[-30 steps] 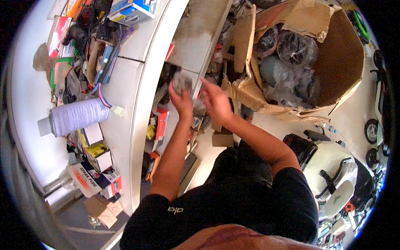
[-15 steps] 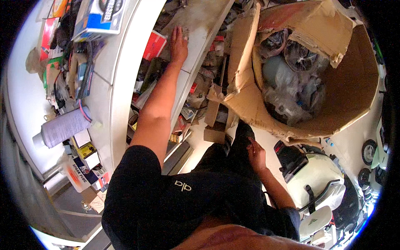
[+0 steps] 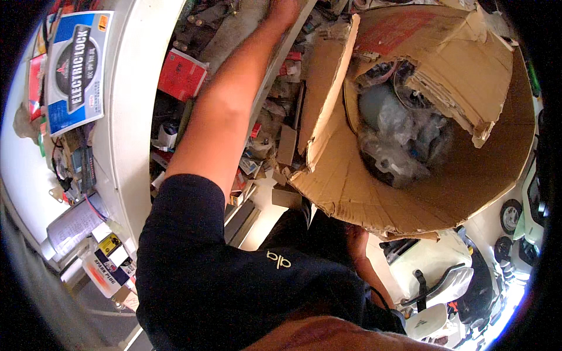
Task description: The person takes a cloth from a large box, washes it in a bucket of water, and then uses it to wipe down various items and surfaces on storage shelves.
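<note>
My left arm stretches far over the shelf [image 3: 234,35], and my left hand [image 3: 284,13] reaches the upper edge of the picture. Its fingers are cut off there, so what they touch does not show. A flat red box [image 3: 182,74] lies on the shelf beside my forearm. My right hand [image 3: 356,241] hangs low in front of my dark trousers, close under the near rim of a large open cardboard box [image 3: 398,213]. The rim covers its fingers. Inside that box lie parts wrapped in clear plastic [image 3: 404,126].
On the left, a white ledge holds a blue and white box [image 3: 76,73], a pale cylindrical can [image 3: 76,225] and several small cartons. Small boxes [image 3: 287,143] crowd a lower shelf. A pale scooter [image 3: 430,266] stands at right, with wheels [image 3: 511,215] beyond it.
My left hand has gone farther forward and right, up to the picture's edge. The view has shifted, and my right hand is now partly behind the cardboard box's rim.
</note>
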Tool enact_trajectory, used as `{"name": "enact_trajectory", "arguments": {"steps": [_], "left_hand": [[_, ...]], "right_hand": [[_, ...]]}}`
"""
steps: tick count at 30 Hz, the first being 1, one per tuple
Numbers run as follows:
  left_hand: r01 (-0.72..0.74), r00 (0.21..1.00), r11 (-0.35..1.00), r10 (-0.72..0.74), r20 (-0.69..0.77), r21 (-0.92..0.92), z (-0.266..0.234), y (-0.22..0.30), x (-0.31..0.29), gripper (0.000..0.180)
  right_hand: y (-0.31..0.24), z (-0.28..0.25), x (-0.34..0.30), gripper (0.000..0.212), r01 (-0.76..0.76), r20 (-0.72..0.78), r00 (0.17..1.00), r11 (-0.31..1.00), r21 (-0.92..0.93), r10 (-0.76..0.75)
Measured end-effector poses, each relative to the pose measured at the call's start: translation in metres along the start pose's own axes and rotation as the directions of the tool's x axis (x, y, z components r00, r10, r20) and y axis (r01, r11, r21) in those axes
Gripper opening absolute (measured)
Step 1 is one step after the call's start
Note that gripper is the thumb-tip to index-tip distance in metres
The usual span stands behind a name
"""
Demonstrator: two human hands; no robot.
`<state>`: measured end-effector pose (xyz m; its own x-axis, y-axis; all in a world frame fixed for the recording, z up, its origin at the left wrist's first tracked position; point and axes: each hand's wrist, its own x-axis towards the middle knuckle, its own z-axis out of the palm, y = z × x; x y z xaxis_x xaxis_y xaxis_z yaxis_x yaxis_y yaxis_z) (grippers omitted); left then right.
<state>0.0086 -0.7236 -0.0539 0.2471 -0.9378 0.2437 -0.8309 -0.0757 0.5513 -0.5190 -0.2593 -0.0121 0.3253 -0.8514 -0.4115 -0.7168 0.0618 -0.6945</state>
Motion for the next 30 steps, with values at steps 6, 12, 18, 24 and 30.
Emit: {"name": "enact_trajectory", "arguments": {"steps": [6, 12, 18, 24, 30], "left_hand": [[-0.271, 0.962, 0.906, 0.271, 0.046, 0.325, -0.032, 0.033, -0.059, 0.046], [-0.181, 0.982, 0.967, 0.166, 0.091, 0.182, -0.098, 0.047, -0.198, 0.058], [-0.219, 0.971, 0.962, 0.231, -0.059, 0.165, -0.051, 0.042, -0.100, 0.052], [-0.241, 0.963, 0.904, 0.267, -0.027, 0.353, -0.002, 0.026, 0.023, 0.037], [-0.231, 0.972, 0.966, 0.236, -0.021, 0.117, -0.006, 0.015, 0.003, 0.031]], "right_hand": [[0.016, -0.001, -0.003, 0.011, -0.013, -0.014, 1.000, 0.999, -0.049, 0.012], [0.011, -0.014, -0.002, 0.012, 0.028, 0.025, 0.999, 0.987, -0.157, -0.024], [0.012, -0.026, -0.008, 0.025, 0.099, 0.235, 0.971, 0.970, -0.224, -0.045], [0.065, 0.013, -0.034, 0.034, 0.082, 0.308, 0.951, 0.941, -0.327, 0.024], [0.058, 0.002, -0.027, 0.031, 0.107, 0.138, 0.988, 0.967, -0.232, -0.077]]}}
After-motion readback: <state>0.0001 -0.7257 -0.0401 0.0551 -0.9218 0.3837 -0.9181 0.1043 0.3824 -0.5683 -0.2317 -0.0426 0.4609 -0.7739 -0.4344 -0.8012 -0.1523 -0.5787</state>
